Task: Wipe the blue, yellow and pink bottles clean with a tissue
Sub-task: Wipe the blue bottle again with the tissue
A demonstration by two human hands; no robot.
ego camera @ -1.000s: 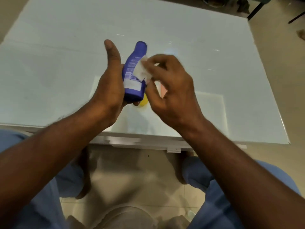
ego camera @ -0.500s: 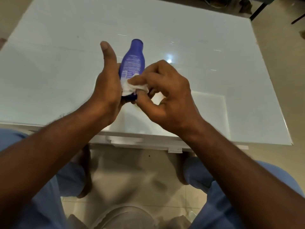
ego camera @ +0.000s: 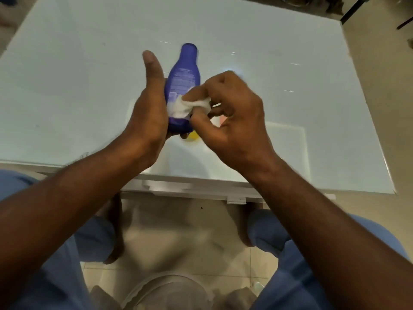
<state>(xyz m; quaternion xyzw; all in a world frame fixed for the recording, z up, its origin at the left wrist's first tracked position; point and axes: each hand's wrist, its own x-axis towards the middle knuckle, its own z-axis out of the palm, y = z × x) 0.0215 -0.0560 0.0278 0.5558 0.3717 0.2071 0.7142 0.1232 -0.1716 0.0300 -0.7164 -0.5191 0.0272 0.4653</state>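
My left hand [ego camera: 149,113] holds the blue bottle [ego camera: 184,79] above the white table [ego camera: 67,86], cap pointing away from me, thumb sticking up beside it. My right hand [ego camera: 232,117] pinches a crumpled white tissue [ego camera: 187,107] and presses it against the lower part of the bottle's label side. Below the bottle's base a bit of the yellow bottle [ego camera: 192,136] peeks out. A sliver of the pink bottle [ego camera: 222,119] shows between my right fingers; most of both is hidden by my hands.
The table's near edge [ego camera: 201,186] lies just beyond my knees, which are in blue trousers. A round pale container [ego camera: 165,291] sits on the tiled floor between my feet. Dark chair legs [ego camera: 353,10] stand past the far right corner.
My right hand has slid the tissue from the upper label down to the lower part of the bottle. The bottle has turned slightly in my left hand.
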